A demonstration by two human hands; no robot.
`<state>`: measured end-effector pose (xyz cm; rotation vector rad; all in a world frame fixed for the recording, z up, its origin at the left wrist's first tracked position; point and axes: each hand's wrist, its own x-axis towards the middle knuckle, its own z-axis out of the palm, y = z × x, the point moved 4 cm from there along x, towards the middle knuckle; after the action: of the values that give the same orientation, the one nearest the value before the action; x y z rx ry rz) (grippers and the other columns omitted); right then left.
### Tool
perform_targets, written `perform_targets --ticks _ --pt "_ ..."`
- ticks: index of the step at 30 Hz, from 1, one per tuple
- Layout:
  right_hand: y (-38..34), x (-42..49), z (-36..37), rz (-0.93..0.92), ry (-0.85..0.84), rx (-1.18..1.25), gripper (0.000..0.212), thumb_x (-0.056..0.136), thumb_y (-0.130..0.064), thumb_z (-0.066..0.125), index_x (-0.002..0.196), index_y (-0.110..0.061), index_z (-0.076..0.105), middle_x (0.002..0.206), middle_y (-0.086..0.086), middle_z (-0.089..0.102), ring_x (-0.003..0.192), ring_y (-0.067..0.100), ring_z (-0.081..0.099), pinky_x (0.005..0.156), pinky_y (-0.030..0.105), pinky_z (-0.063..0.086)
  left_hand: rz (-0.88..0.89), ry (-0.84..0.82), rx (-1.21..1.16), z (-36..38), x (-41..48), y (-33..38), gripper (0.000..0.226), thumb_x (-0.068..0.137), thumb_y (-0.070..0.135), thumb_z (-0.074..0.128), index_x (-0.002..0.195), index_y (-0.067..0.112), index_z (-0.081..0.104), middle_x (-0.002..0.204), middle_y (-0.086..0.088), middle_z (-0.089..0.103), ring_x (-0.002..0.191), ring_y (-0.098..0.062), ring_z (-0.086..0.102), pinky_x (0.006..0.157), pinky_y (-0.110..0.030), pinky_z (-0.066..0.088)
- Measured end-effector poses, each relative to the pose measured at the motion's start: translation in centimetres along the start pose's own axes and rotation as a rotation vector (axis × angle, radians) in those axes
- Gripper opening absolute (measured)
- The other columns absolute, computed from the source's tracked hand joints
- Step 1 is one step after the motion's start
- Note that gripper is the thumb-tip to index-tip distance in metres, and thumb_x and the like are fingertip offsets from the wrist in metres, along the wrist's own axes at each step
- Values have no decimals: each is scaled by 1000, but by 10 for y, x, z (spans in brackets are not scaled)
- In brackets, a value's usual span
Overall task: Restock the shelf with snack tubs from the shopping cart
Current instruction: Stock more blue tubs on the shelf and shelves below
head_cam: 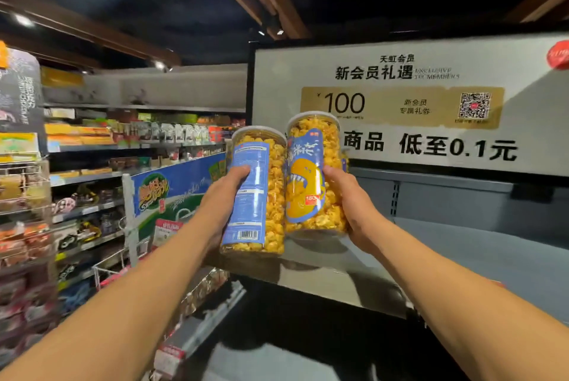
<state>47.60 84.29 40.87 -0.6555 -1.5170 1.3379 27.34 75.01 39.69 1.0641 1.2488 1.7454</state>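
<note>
Left tub: clear cylinder of yellow popcorn, blue back label with barcode facing the camera. It is held roughly upright, tilted slightly, over the front left corner of the shelf. The left hand grasps it from the left, fingers wrapped round the label.

Right tub: same product, front label with yellow cartoon figure showing, just beside the left tub and a little higher. The right hand grips it from the right side, thumb on the front. Its base is low over the grey shelf surface near the front left corner, with a shadow beneath; I cannot tell whether it touches.

Both forearms are bare and extended.

Behind the shelf, along its back edge: a white sign with Chinese text, "100" and a QR code. To the left: aisle shelves of packaged goods and a blue banner.
</note>
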Motion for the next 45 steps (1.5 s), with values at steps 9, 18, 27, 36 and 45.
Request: perform_targets --ticks 9,18,27,36,45 --pt "16 63 5 6 10 -75 52 80 -31 80 124 -11 62 106 6 77 91 25 76 78 38 62 30 -88 208 -20 88 11 81 63 31 89 130 14 45 113 -8 69 94 -26 71 84 -46 57" --pt "29 100 10 -32 -16 -346 95 48 -46 99 128 -20 55 112 0 75 98 23 75 86 47 61 90 -187 180 -22 141 -8 95 47 27 95 128 23 45 113 -1 69 97 -20 70 73 -39 59" --pt "32 93 -42 26 56 -465 45 71 -14 89 109 -22 65 101 -3 78 86 12 75 68 24 57 -35 -492 -31 -33 138 -22 25 87 5 63 110 12 56 60 9 62 49 -4 57 52 -18 49" --pt "42 100 -55 76 78 -435 49 68 -15 91 109 -22 64 101 -4 77 93 17 74 75 32 57 225 -195 388 -17 131 -28 115 40 67 88 138 31 39 130 9 62 117 -16 61 104 -49 45" --pt "44 118 -70 93 161 -479 48 64 -16 93 102 -26 67 101 -4 77 95 19 73 88 41 58 349 128 542 -22 126 -29 124 48 58 90 146 27 21 137 3 49 123 -27 54 105 -51 44"
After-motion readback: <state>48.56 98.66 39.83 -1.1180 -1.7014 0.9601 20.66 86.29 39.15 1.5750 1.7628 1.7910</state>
